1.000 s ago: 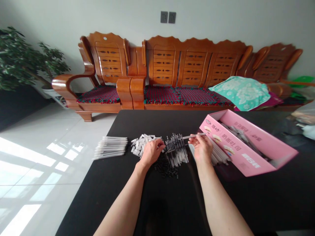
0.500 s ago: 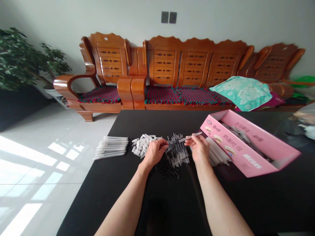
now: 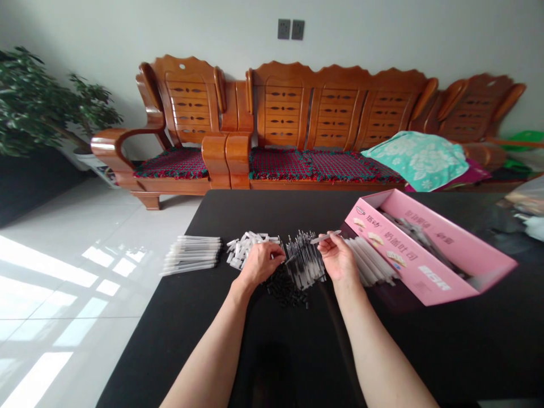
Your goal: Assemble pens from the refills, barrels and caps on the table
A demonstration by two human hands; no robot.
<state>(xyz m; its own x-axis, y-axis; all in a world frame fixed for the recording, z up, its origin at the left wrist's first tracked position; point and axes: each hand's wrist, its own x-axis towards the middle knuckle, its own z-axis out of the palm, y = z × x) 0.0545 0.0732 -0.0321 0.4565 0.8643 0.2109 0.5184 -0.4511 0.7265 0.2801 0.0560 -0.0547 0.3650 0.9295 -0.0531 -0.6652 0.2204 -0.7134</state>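
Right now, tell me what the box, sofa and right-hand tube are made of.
The box looks like printed pink card, thin-walled and smooth. The sofa looks like varnished wood, glossy with visible grain. The tube in the right hand looks like cloudy translucent plastic, hard to confirm.

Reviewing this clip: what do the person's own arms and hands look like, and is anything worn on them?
The left hand and right hand are bare, with no gloves. The left forearm and right forearm are bare too, down to the bottom edge of the view. No sleeve, watch, bracelet or ring shows.
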